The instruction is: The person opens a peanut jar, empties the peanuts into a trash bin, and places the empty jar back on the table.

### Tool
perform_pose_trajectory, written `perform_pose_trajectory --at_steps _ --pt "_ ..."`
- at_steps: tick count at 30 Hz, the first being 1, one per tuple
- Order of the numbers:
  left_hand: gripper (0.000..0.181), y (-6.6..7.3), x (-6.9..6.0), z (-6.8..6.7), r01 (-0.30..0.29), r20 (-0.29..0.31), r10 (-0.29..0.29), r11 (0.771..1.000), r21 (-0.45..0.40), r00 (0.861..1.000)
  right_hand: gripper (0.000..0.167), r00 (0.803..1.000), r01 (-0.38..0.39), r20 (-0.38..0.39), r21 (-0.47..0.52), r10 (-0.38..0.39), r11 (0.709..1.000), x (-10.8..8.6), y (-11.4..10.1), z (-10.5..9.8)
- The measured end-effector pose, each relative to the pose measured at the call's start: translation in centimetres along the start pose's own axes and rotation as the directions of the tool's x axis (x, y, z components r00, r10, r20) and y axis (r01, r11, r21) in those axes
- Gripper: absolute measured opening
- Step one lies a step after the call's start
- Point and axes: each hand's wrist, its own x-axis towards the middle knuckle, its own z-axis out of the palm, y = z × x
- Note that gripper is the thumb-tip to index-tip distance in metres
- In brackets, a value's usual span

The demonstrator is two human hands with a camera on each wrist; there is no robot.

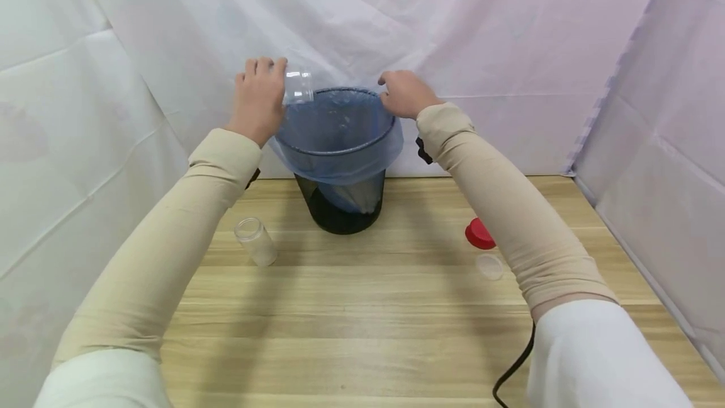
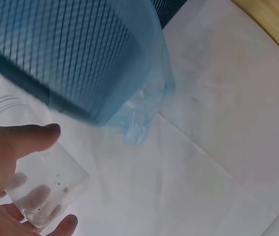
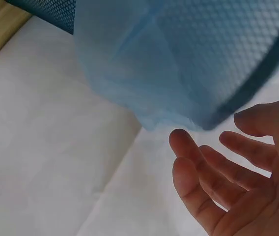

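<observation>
My left hand (image 1: pixel 260 96) grips a clear plastic jar (image 1: pixel 298 85), tipped on its side with its mouth toward the bin at the bin's upper left rim. A few small brown specks show inside the jar (image 2: pixel 61 179) in the left wrist view. A black mesh waste bin (image 1: pixel 340 222) stands at the back of the table, lined with a blue plastic bag (image 1: pixel 340 170) folded over its rim. Beside the right side of that rim is my right hand (image 1: pixel 409 93), holding nothing. Its fingers (image 3: pixel 193 160) are loosely bent in the right wrist view, close to the bag's edge.
Another clear jar (image 1: pixel 257 243), without a lid, rests on the wooden table (image 1: pixel 351 332) to the left. To the right lie a red lid (image 1: pixel 479 235) and a translucent disc (image 1: pixel 489 266). A black cable (image 1: pixel 514 367) runs near my right sleeve. White cloth (image 1: pixel 510 30) hangs behind the bin.
</observation>
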Motion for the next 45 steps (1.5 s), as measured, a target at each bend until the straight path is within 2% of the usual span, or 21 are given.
perform_pose_trajectory --at_steps 5,8,11,16,19,24,28,31,33,36,41,45 --pt "0.078 -0.7 -0.1 -0.5 0.015 0.021 -0.015 1.000 -0.016 1.000 0.051 1.000 0.003 -0.004 -0.005 -0.003 1.000 -1.0 0.4 -1.2" --pt "0.066 -1.0 -0.6 -0.1 -0.040 0.036 0.039 0.999 0.016 0.999 0.052 1.000 0.003 0.009 -0.021 -0.003 1.000 -1.3 1.0 -1.7" --pt "0.054 -1.2 -0.9 0.3 -0.115 0.025 0.113 0.992 0.058 0.993 0.053 1.000 0.001 0.027 -0.045 0.000 0.999 -1.6 1.6 -2.3" --pt "0.052 -1.2 -0.6 0.3 -0.180 -0.022 0.184 0.976 0.121 0.983 0.053 0.999 -0.007 0.050 -0.095 0.012 0.995 -2.2 2.2 -3.6" --pt "0.054 -1.2 -0.2 -0.5 -0.177 -0.052 0.184 0.978 0.114 0.982 0.054 0.998 -0.013 0.062 -0.102 0.019 0.995 -2.8 2.4 -4.5" --pt "0.058 -1.3 0.2 -1.7 -0.154 -0.097 0.157 0.987 0.035 0.983 0.055 0.998 -0.006 0.057 -0.099 0.012 0.995 -3.4 2.6 -5.6" --pt "0.072 -1.5 0.4 -2.1 -0.129 -0.089 0.128 0.992 -0.010 0.988 0.055 0.998 0.009 0.055 -0.115 -0.003 0.993 -3.5 2.7 -5.9" --pt "0.079 -1.6 0.2 -1.7 -0.124 -0.075 0.121 0.992 -0.032 0.990 0.055 0.998 0.022 0.059 -0.133 -0.015 0.991 -3.6 2.7 -5.8" --pt "0.080 -1.6 -0.1 -1.3 -0.136 -0.066 0.134 0.990 -0.027 0.989 0.054 0.997 0.034 0.069 -0.147 -0.024 0.989 -3.7 2.6 -5.6" --pt "0.074 -1.6 -0.6 -0.6 -0.184 -0.062 0.185 0.983 0.014 0.981 0.054 0.996 0.041 0.089 -0.158 -0.027 0.987 -4.0 2.4 -5.3" --pt "0.051 -1.5 -1.2 0.1 -0.251 -0.079 0.257 0.965 0.073 0.963 0.055 0.994 0.032 0.106 -0.157 -0.016 0.987 -4.4 2.0 -5.3" --pt "0.051 -1.9 -1.4 -0.1 -0.263 -0.117 0.264 0.964 0.029 0.957 0.055 0.993 0.036 0.119 -0.168 -0.016 0.985 -5.0 1.7 -5.8"
